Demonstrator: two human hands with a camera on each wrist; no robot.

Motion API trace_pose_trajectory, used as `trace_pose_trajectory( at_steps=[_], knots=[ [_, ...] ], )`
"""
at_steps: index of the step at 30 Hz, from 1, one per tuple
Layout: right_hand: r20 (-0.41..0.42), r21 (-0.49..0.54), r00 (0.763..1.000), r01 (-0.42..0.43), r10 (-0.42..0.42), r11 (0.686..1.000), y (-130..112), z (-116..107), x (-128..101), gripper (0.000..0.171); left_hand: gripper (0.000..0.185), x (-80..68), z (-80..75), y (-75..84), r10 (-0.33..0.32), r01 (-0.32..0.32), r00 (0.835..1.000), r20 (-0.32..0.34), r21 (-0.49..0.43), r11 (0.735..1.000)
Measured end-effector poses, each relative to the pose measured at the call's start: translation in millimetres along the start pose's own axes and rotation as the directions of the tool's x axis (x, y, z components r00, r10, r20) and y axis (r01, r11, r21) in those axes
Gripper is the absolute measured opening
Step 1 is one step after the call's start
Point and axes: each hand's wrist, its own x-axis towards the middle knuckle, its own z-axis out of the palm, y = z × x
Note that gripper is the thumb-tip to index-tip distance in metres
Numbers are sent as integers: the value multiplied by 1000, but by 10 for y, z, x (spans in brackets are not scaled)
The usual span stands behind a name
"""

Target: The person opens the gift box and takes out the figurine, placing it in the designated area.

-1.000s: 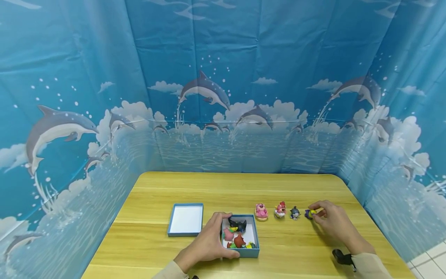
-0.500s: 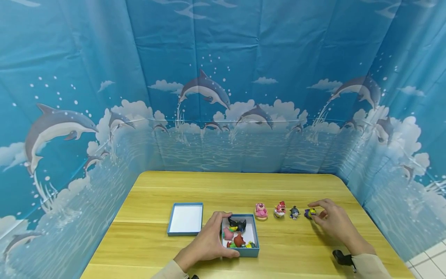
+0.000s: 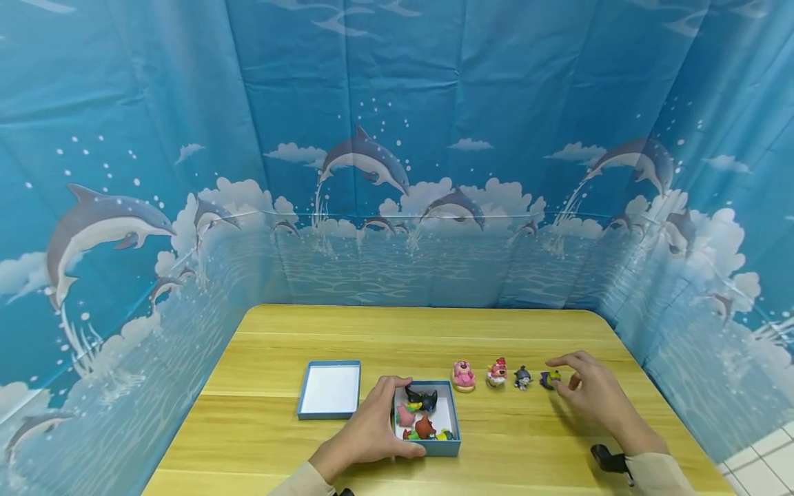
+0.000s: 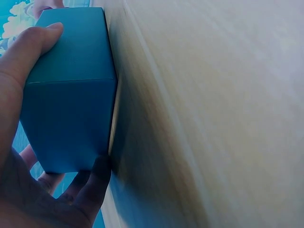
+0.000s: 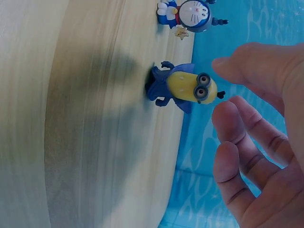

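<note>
My left hand [image 3: 372, 430] grips the small blue box [image 3: 448, 449] at its left side, thumb and fingers curled round its walls [image 4: 71, 95]. Several small toy figures lie inside the box. My right hand [image 3: 579, 393] hovers open just right of a yellow and blue figure [image 3: 549, 377], fingers spread and off it [image 5: 183, 88]. That figure stands upright on the wooden table [image 3: 310, 331]. Left of it stand a blue cat figure [image 3: 523, 377], a red and white figure [image 3: 498, 371] and a pink bear figure [image 3: 463, 375] in a row.
The box's lid [image 3: 331, 390] lies upside down left of the box, white inside showing. A blue curtain with dolphins [image 3: 366, 158] walls in the table on three sides. A tiled floor [image 3: 766, 461] shows at the lower right.
My right hand has let go of the yellow and blue figure and drawn its fingers a little away. The left hand and box have stayed put.
</note>
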Motion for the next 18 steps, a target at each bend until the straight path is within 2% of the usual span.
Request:
trace_pose_trajectory(
  at_steps=[18],
  knots=[
    [-70, -16, 995, 75, -76, 997, -176, -53, 7, 44, 121, -7, 10, 0, 9, -9, 1000, -8, 7, 1000]
  ],
)
